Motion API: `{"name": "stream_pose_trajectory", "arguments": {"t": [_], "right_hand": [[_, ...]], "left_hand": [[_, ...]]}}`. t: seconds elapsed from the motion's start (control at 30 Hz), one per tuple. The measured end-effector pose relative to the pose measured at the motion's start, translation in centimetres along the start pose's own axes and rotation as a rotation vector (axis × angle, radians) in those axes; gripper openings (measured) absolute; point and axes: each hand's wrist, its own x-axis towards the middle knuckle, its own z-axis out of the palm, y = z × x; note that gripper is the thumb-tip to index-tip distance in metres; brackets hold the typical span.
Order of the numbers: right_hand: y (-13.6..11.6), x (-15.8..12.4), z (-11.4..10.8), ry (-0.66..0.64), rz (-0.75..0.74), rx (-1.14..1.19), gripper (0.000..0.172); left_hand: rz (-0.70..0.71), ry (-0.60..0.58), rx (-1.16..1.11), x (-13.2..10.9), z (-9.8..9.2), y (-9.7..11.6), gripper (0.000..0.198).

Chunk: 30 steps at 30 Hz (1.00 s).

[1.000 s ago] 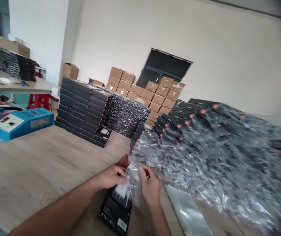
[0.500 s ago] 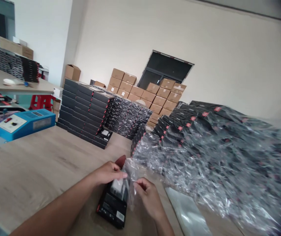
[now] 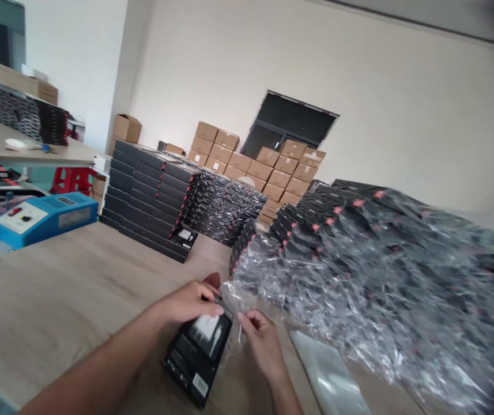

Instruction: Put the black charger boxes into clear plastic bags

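My left hand (image 3: 192,302) grips the upper end of a black box (image 3: 197,354), its thumb lying across the top face. The box shows a picture of a white device and a barcode label at its near end, and it lies tilted over the table (image 3: 56,311). Pinched in my right hand (image 3: 261,334) is a clear plastic bag (image 3: 236,302), just right of the box. How much of the box is inside the bag, I cannot tell. A dark red-brown object (image 3: 212,279) shows behind my left hand.
A flat pile of clear bags (image 3: 327,372) lies at the right. Beyond it rises a large heap of film-wrapped black boxes (image 3: 372,276). Unwrapped black boxes (image 3: 147,202) are stacked behind, left of centre. A blue machine (image 3: 48,216) sits at the left, with brown cartons (image 3: 247,164) at the back.
The black box has swung, its near end shifting left and its far end right. The plastic bag now sits more to the right of the box, and the box's printed picture shows more fully.
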Motion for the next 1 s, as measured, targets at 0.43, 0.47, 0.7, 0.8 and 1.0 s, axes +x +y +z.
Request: {"name": "stream_pose_trajectory", "arguments": {"t": [0.43,0.47,0.7,0.8,1.0], "right_hand": [[-1.6,-0.9,1.5,-0.151,-0.058,-0.054,0.025],[-1.7,-0.9,1.1,-0.149,-0.049,-0.042,0.027],[-2.4,-1.1,0.1,-0.109,-0.034,0.034,0.028],[-2.5,-1.4,0.8,-0.245,-0.044,-0.041,0.023],[-2.4,-1.2,0.9,-0.231,-0.052,-0.093,0.024]], "left_hand": [[-0.102,-0.091,-0.056,0.9,1.5,-3.6,0.035],[-0.129,-0.074,-0.059,0.9,1.4,-3.7,0.035],[-0.178,-0.022,-0.083,0.9,1.5,-3.5,0.036],[-0.149,-0.024,-0.099,0.9,1.6,-3.4,0.033],[-0.097,-0.018,-0.113,1.0,1.6,-3.4,0.033]]}}
